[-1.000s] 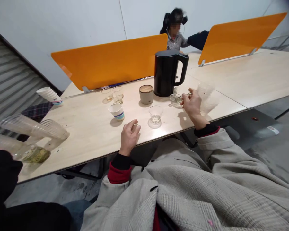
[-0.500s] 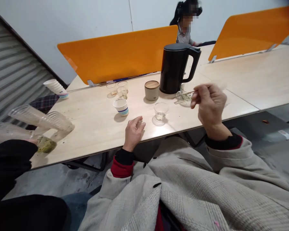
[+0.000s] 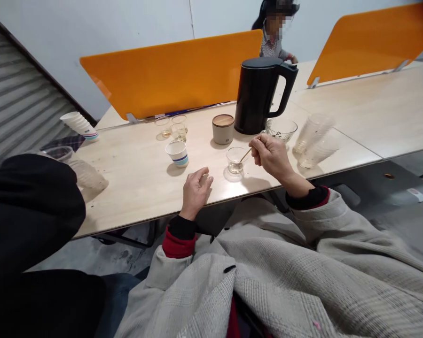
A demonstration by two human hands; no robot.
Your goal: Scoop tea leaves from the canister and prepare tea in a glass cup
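My right hand (image 3: 272, 157) pinches a thin tan stick (image 3: 247, 153) between thumb and fingers. Its lower end is inside a small clear cup (image 3: 235, 167) holding a little liquid; whether it touches the bottom I cannot tell. My left hand (image 3: 195, 193) rests at the table's front edge, holding nothing, its fingers loosely bent and apart. Just beyond it stands a white paper cup (image 3: 178, 156) with blue bands. Behind the clear cup sits a grey jar (image 3: 223, 133) with a wooden lid. A ribbed glass bowl (image 3: 285, 129) is partly hidden by my right hand.
A black kettle (image 3: 255, 96) stands behind the bowl. Clear cup stacks (image 3: 315, 141) lie right of my hand. Several small cups (image 3: 178, 132) stand back left, near an orange divider (image 3: 172, 77). A co-worker's black sleeve (image 3: 38, 202) reaches over the table's left side, by tilted paper cups (image 3: 80, 126).
My right hand has come left and down, bringing the stick into the clear cup and uncovering the bowl and cup stacks. The co-worker's sleeve has moved further in. My left hand stays put.
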